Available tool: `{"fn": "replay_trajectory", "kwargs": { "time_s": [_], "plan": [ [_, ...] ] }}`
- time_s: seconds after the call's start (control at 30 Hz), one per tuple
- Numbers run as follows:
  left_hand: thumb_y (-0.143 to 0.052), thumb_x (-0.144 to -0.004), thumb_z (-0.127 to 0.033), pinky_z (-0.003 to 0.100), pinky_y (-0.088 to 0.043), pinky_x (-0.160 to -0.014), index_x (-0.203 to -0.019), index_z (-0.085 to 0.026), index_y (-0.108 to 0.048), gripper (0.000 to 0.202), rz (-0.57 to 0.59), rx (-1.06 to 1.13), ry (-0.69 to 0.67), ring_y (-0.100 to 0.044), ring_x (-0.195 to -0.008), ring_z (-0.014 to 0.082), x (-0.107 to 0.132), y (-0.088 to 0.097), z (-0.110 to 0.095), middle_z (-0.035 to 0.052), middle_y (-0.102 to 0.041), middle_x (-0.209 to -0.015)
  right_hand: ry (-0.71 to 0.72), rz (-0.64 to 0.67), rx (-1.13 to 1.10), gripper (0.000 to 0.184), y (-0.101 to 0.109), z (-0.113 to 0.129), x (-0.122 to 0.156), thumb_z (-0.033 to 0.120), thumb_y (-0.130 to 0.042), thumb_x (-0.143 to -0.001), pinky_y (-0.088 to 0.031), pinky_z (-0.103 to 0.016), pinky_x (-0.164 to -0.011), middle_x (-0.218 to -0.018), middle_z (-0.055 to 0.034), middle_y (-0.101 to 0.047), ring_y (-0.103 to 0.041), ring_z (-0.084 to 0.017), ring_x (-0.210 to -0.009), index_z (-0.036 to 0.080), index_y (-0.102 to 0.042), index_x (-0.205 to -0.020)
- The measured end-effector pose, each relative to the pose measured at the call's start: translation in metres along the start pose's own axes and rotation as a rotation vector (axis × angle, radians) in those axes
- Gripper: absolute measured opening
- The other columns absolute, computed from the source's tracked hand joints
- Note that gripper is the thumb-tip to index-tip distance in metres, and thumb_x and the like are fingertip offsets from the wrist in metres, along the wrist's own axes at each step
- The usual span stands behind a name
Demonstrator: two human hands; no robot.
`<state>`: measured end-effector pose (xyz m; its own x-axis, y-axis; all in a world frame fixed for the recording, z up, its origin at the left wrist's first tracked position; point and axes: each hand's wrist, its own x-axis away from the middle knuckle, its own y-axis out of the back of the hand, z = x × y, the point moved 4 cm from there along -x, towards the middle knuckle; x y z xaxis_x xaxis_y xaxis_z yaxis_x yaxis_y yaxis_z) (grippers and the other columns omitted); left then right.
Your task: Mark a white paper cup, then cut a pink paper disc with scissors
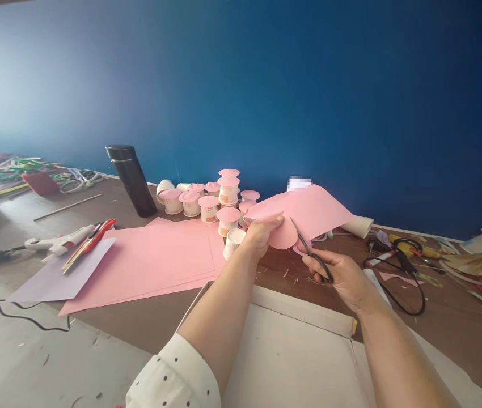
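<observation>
My left hand (258,233) is closed on the edge of a pink paper sheet (309,211), holding it up above the brown table. A rounded cut edge shows at the sheet's lower part. My right hand (338,275) grips black scissors (309,249), whose blades point up into the pink sheet from below. A group of small white paper cups with pink round tops (209,203) stands just behind my left hand, against the blue wall.
Flat pink sheets (156,260) and a lilac sheet (60,275) lie to the left, with a glue gun (60,242) and a red cutter (92,242). A black flask (131,180) stands behind. Black cables and tools (398,260) lie right. An open cardboard box (296,345) sits under my arms.
</observation>
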<state>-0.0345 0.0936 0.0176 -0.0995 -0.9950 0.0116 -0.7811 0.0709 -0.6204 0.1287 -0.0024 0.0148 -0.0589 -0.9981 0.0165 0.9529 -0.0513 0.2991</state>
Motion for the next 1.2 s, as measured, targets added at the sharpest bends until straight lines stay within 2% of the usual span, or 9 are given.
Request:
{"fn": "replay_trajectory", "kwargs": {
  "time_s": [0.4,0.67,0.87,1.0,1.2],
  "plan": [
    [-0.084,-0.057,-0.023,0.041,-0.045,-0.101,-0.100,-0.021,-0.068,0.047,-0.018,-0.014,-0.003,-0.062,-0.111,0.0284,-0.003,0.003,0.003,0.0063,-0.072,-0.104,-0.015,0.015,0.025,0.059,0.000,-0.001,-0.001,0.056,-0.073,-0.070,-0.041,-0.029,-0.061,-0.070,0.0009,-0.056,-0.046,-0.010,-0.058,0.023,-0.070,-0.118],
    [-0.082,-0.061,-0.025,0.042,-0.045,-0.102,-0.091,-0.023,-0.069,0.033,0.003,-0.071,-0.027,-0.061,-0.112,0.0298,-0.004,0.004,0.003,0.0061,-0.073,-0.102,-0.013,0.016,0.057,0.056,0.001,-0.004,-0.002,0.055,-0.072,-0.072,-0.040,-0.030,-0.064,-0.071,0.0011,-0.056,-0.045,-0.011,-0.058,0.024,-0.069,-0.119],
    [-0.082,-0.061,-0.026,0.042,-0.045,-0.101,-0.088,-0.020,-0.068,0.031,-0.018,-0.112,-0.012,-0.062,-0.111,0.0292,-0.004,0.005,0.002,0.0056,-0.073,-0.099,-0.014,0.010,0.062,0.060,0.000,-0.001,-0.001,0.056,-0.072,-0.070,-0.040,-0.031,-0.064,-0.068,0.0012,-0.055,-0.046,-0.012,-0.058,0.021,-0.069,-0.119],
    [-0.082,-0.062,-0.027,0.042,-0.045,-0.100,-0.089,-0.018,-0.069,0.032,-0.004,-0.132,0.005,-0.061,-0.110,0.0296,-0.006,0.005,0.006,0.0077,-0.072,-0.104,-0.020,0.004,0.029,0.058,-0.003,-0.001,-0.001,0.054,-0.074,-0.068,-0.040,-0.030,-0.063,-0.067,0.0018,-0.055,-0.047,-0.011,-0.058,0.022,-0.070,-0.117],
    [-0.081,-0.063,-0.035,0.041,-0.044,-0.099,-0.099,-0.017,-0.067,0.043,0.058,-0.186,-0.004,-0.060,-0.112,0.0298,-0.012,0.006,0.017,0.0113,-0.068,-0.114,-0.022,-0.022,-0.010,0.060,-0.004,0.000,-0.002,0.054,-0.076,-0.066,-0.041,-0.029,-0.062,-0.069,0.0006,-0.056,-0.048,-0.012,-0.060,0.020,-0.071,-0.115]
  ]
}}
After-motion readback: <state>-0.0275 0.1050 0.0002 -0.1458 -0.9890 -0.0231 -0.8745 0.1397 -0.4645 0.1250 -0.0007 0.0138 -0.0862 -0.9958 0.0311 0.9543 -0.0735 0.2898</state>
